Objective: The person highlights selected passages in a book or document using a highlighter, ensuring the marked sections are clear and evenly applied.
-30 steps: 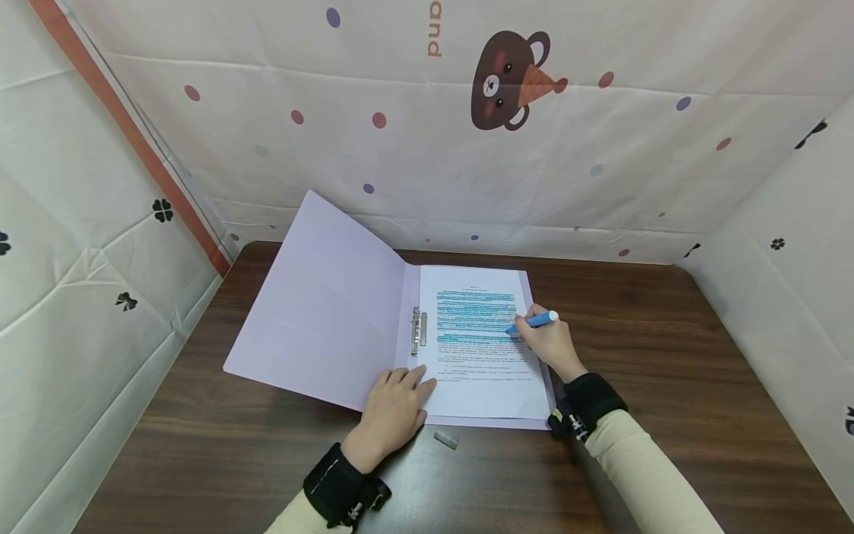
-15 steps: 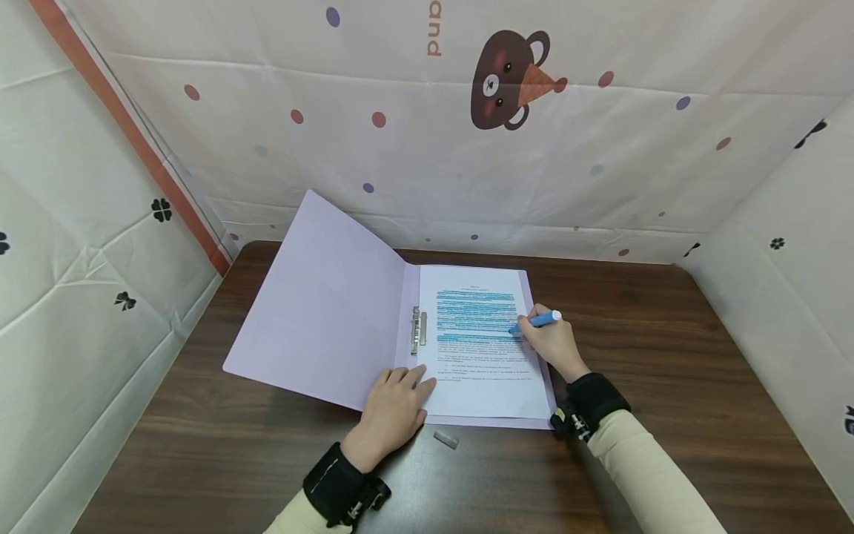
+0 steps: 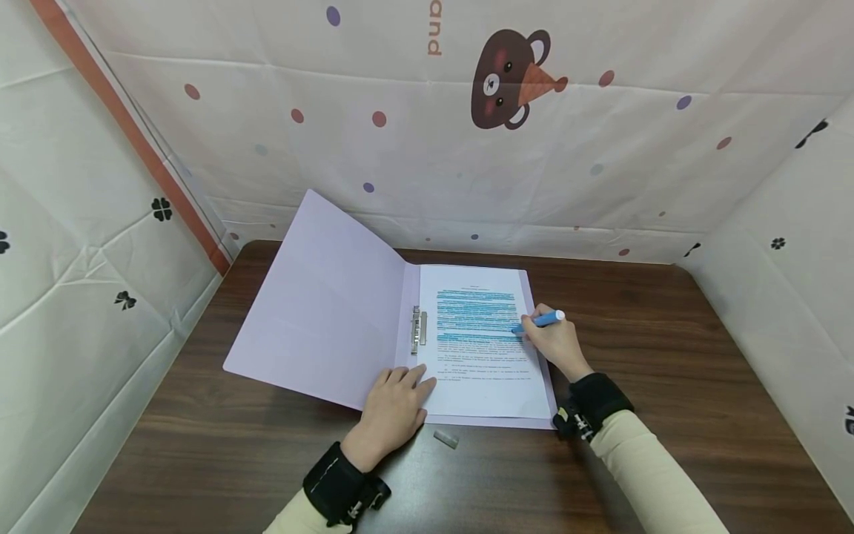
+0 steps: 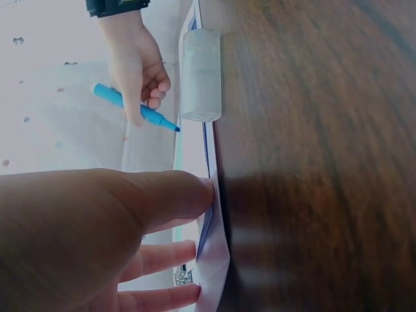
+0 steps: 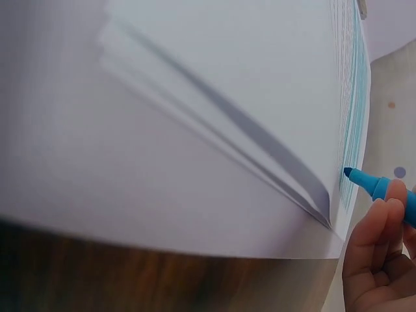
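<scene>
Blue ink (image 3: 475, 308) covered the upper lines of the printed page (image 3: 487, 400), which lay in the open lilac folder (image 3: 327, 311) on the counter (image 3: 667, 334). The right grip (image 3: 557, 344) pinched the marker (image 3: 548, 319), whose tip had slid slightly rightward over the last second; the stroke seemed near its line's end, with lower lines unmarked. The left grip (image 3: 394, 408) rested at the folder's lower edge, fingers apart.

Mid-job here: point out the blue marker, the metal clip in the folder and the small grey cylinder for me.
Blue marker (image 3: 549, 319): head view, on the rear part of its barrel.
Metal clip (image 3: 416, 331): head view, about midway along its length.
Small grey cylinder (image 4: 201, 77): left wrist view, on the middle of its side.
</scene>
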Motion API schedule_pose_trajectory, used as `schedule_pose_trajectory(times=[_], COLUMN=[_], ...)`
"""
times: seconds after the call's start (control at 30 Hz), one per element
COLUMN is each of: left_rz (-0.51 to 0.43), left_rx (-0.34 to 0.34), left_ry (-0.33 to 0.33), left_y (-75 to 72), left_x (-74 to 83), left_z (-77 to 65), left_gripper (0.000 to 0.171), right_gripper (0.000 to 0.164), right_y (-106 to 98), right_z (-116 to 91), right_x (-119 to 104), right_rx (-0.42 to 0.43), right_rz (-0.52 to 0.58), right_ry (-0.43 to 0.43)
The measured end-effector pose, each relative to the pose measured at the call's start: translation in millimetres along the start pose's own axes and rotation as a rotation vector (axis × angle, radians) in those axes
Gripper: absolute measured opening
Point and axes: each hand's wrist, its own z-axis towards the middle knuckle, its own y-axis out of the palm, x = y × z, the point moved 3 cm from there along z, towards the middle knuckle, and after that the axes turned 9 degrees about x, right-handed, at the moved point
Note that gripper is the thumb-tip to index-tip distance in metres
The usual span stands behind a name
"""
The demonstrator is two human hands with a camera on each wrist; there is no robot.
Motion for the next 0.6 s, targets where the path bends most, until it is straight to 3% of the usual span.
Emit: schedule_pose_trajectory(times=[0.17, 0.3, 0.4, 0.6], left_rz=[-0.004, -0.014, -0.021, -0.021], left_rx=[-0.01, -0.013, -0.013, -0.02], left_ry=[-0.005, -0.011, -0.015, -0.015], left_y=[0.1, 0.5, 0.7, 1.1], left_x=[-0.2, -0.1, 0.0, 0.1], left_z=[0.4, 0.6, 0.5, 0.9], left_gripper=[0.042, 0.041, 0.041, 0.041], right_gripper=[0.022, 0.04, 0.054, 0.033], right_y=[-2.2, 7.2, 9.2, -4.6], right_z=[-0.7, 11.0, 13.0, 0.4], right_x=[0.6, 28.0, 36.0, 9.0], right_rx=[-0.008, 0.018, 0.046, 0.016], right_rz=[0.005, 0.016, 0.028, 0.051], right_ry=[0.021, -0.026, -0.062, -0.03])
